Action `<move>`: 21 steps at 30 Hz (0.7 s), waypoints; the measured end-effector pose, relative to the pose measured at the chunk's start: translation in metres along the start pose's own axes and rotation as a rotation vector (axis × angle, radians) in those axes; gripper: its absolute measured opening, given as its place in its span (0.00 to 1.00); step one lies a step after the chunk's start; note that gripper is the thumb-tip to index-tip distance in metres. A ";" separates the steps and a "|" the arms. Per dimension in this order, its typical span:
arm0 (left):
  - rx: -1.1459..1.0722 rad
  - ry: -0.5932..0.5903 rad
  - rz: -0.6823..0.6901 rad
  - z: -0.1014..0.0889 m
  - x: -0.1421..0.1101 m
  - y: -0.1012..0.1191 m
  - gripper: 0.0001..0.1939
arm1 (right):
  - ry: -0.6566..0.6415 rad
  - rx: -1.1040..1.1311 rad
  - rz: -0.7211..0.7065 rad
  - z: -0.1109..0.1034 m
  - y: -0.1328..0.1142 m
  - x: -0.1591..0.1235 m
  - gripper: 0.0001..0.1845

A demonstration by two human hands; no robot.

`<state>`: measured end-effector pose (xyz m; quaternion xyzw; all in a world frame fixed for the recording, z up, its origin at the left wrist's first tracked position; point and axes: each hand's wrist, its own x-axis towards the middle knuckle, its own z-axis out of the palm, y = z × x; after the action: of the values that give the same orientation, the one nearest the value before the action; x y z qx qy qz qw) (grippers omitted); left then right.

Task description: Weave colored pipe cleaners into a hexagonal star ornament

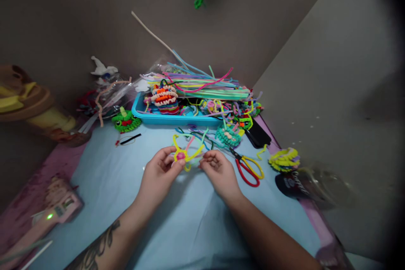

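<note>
My left hand (160, 173) pinches a small pipe-cleaner piece (185, 154) with a pink centre and yellow spokes. My right hand (219, 171) is curled around the other side of the same piece, gripping a yellow strand. Both hands hover just above the light blue table cover (177, 223) near its middle. Green and pink strands stick out from the piece toward the back.
Red-and-yellow scissors (248, 168) lie right of my right hand. A blue tray (164, 118) of pipe-cleaner figures and a heap of loose coloured pipe cleaners (202, 82) stand behind. A green figure (126, 122), a yellow-purple coil (284, 159) and a pink device (52, 215) lie around.
</note>
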<state>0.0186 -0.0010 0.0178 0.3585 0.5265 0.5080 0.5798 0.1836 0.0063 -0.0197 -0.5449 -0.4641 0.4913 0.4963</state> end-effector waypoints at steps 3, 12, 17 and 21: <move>-0.021 -0.019 -0.012 0.000 -0.001 -0.002 0.24 | 0.030 -0.058 -0.046 0.002 -0.001 0.000 0.09; -0.091 0.021 -0.012 0.000 -0.001 -0.002 0.22 | -0.184 -0.329 -0.194 0.001 -0.013 -0.011 0.09; -0.159 0.042 -0.005 -0.005 0.003 -0.001 0.20 | -0.454 -0.444 -0.294 -0.004 -0.016 -0.014 0.08; -0.065 0.040 -0.008 -0.002 0.001 0.000 0.20 | -0.107 -0.442 -0.466 -0.009 -0.009 -0.012 0.04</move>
<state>0.0162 -0.0008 0.0168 0.3273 0.5227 0.5297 0.5823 0.1909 -0.0052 -0.0092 -0.4923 -0.6971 0.2796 0.4399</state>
